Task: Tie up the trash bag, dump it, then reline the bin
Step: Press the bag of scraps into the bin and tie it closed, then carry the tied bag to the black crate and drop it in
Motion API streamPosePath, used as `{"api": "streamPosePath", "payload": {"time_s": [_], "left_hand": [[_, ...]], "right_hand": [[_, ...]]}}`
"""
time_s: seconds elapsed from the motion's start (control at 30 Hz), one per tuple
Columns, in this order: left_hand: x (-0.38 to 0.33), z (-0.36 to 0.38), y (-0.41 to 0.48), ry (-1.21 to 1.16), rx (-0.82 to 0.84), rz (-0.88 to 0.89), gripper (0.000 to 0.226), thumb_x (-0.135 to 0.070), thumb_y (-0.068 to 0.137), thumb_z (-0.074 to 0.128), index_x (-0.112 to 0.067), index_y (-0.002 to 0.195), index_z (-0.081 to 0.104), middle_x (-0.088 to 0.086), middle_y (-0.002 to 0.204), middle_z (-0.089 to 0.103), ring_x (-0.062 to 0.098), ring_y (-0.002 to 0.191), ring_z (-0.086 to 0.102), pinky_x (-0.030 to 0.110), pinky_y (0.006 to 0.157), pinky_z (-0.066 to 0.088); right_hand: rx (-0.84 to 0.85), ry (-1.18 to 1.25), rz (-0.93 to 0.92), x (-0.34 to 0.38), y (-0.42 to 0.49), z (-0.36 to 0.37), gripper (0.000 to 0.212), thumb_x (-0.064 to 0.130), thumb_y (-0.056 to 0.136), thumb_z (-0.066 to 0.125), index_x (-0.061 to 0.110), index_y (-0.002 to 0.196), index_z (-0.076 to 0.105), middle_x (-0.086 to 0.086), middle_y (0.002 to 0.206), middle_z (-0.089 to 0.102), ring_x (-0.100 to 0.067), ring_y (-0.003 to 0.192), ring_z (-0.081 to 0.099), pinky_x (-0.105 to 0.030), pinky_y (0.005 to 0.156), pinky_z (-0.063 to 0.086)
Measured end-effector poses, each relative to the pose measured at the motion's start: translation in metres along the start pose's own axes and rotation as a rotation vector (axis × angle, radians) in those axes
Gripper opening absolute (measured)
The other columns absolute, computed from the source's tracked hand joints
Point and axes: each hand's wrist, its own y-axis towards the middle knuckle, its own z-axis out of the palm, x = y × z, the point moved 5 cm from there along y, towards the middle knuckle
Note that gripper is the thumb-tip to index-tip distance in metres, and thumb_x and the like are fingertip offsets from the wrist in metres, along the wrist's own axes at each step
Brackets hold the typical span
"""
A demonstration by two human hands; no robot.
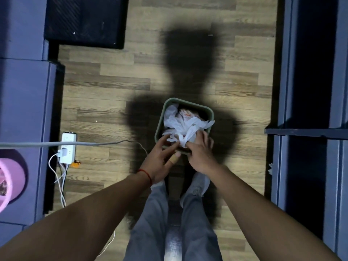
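So my right hand [201,151] grips a bunch of the white trash bag [180,125], left hand [160,159] loose, straight fingers touching it, bag's inside the green bin [159,125] near my feet

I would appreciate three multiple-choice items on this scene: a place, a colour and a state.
1. Where is the power strip? A. On the floor, left of the bin. B. Inside the bin. C. On the right-hand shelves.
2. What colour is the bin? A. Red. B. Green. C. Yellow.
3. How is the trash bag? A. Knotted, on the floor. B. Untied, inside the bin. C. Hung on a shelf.
Key: 1 A, it lies on the floor at the left; 2 B, its rim is green; 3 B, loose edges spread in the bin while the right hand grips one.
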Motion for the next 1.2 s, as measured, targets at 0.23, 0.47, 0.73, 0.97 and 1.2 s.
{"api": "streamPosePath", "payload": {"time_s": [0.23,0.47,0.73,0.97,1.2], "left_hand": [[-0.009,-0.002,0.016,-0.043,-0.023,0.024,0.06,-0.049,0.089,0.046,-0.026,0.143,0.041,0.003,0.154,0.027,0.002,0.133,0.027,0.027,0.111,0.03],[-0.021,-0.022,0.027,0.324,-0.147,0.176,0.054,-0.049,0.094,0.037,-0.027,0.143,0.041,0.009,0.148,0.039,0.025,0.132,0.043,0.042,0.104,0.043],[-0.007,-0.059,0.046,0.796,0.13,-0.305,0.064,-0.049,0.094,0.035,-0.028,0.151,0.015,0.007,0.161,0.005,0.029,0.147,0.003,0.058,0.116,0.005],[-0.032,-0.074,0.021,0.716,0.158,-0.391,0.064,-0.052,0.094,0.033,-0.026,0.15,0.017,0.007,0.162,0.004,0.03,0.148,0.003,0.061,0.116,0.002],[-0.071,-0.122,-0.014,0.706,0.111,-0.449,0.057,-0.05,0.095,0.031,-0.023,0.145,0.029,0.01,0.157,0.018,0.031,0.144,0.014,0.061,0.114,0.01]], "right_hand": [[-0.226,-0.259,0.034,0.013,0.007,-0.022,0.028,0.024,0.092,0.056,0.029,0.119,0.061,-0.011,0.148,0.027,-0.034,0.134,0.022,-0.05,0.105,0.02],[-0.289,-0.354,-0.106,0.005,0.012,-0.028,0.081,0.036,0.07,0.081,0.029,0.143,0.045,-0.006,0.165,0.004,-0.039,0.149,0.005,-0.066,0.112,0.015],[-0.305,-0.322,-0.184,0.002,-0.012,-0.033,0.096,0.052,0.084,0.063,0.034,0.152,-0.003,0.001,0.163,0.015,-0.032,0.149,0.012,-0.058,0.114,0.015],[-0.35,-0.215,-0.232,0.029,-0.04,-0.068,0.08,0.049,0.088,0.056,0.034,0.152,0.011,0.004,0.164,0.009,-0.029,0.149,0.015,-0.058,0.112,0.019],[-0.363,-0.245,-0.244,0.074,-0.084,-0.122,0.078,0.059,0.09,0.049,0.036,0.154,0.012,0.008,0.164,0.005,-0.021,0.151,0.008,-0.052,0.116,0.012]]}}
